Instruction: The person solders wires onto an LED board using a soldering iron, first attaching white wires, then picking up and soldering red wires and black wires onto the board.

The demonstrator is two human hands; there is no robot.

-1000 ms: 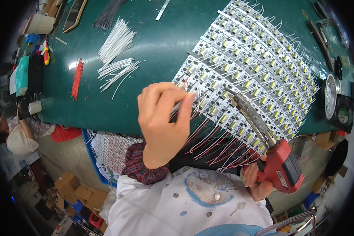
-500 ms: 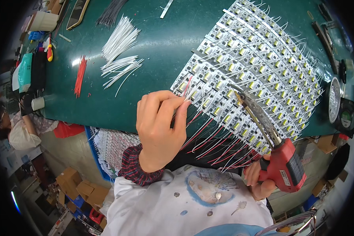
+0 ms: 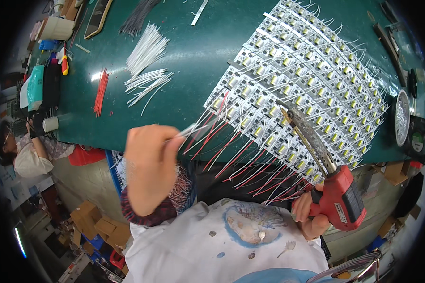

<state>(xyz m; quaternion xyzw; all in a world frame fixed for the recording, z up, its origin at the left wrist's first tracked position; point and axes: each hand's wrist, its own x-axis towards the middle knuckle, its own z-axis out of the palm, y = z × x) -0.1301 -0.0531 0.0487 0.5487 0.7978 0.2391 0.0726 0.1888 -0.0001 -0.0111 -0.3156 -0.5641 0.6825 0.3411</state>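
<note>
My left hand (image 3: 151,165), smeared by motion, is left of the panel's near corner. Its thumb and finger pinch a few thin white wires (image 3: 190,129) that point toward the panel. My right hand (image 3: 310,218) grips a red soldering gun (image 3: 343,200); the dark, worn tip lies over the panel's near part. The panel is a large sheet of small white circuit boards (image 3: 288,87) with yellow LEDs, lying slanted on the table. White wires rise across its rows, and red and white wires (image 3: 238,162) hang over its near edge.
On the green table (image 3: 94,134) lie bundles of white wires (image 3: 146,49), red wires (image 3: 100,94) and dark wires (image 3: 138,18). A phone (image 3: 98,19) and a screwdriver (image 3: 65,65) are at left, a round metal dish (image 3: 401,118) at right. Another person (image 3: 30,158) sits far left.
My left hand has moved left and toward me, away from the panel's corner, with white wires in its fingers. The soldering gun stays almost where it was.
</note>
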